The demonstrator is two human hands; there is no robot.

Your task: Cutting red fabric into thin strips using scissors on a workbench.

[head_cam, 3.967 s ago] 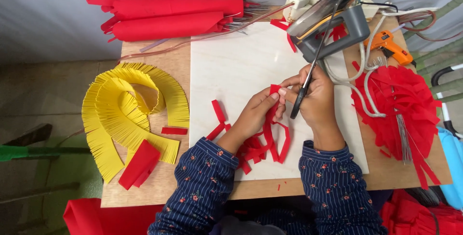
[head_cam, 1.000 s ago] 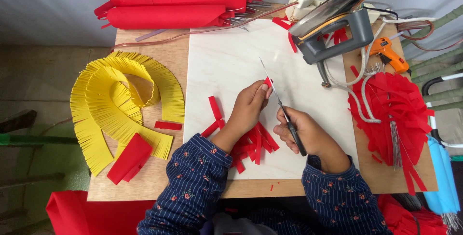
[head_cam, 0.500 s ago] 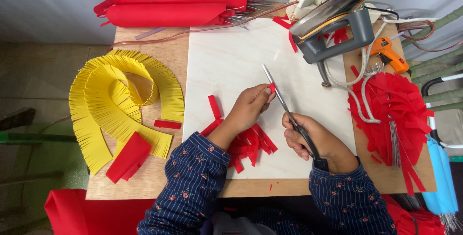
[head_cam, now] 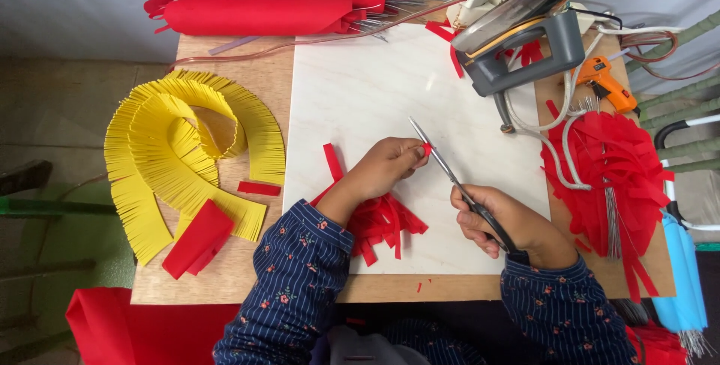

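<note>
Left hand (head_cam: 386,166) pinches a tiny red paper scrap (head_cam: 427,149) between thumb and fingers, held up over the white board (head_cam: 360,95) so the blades can reach it. Right hand (head_cam: 499,222) is wrapped around the scissors (head_cam: 450,178), fingers curled tight through the handles, blades nearly together right at the scrap. Cut red strips (head_cam: 382,222) pile just below the left hand, on the board's near edge, probably dropped there as they come off
</note>
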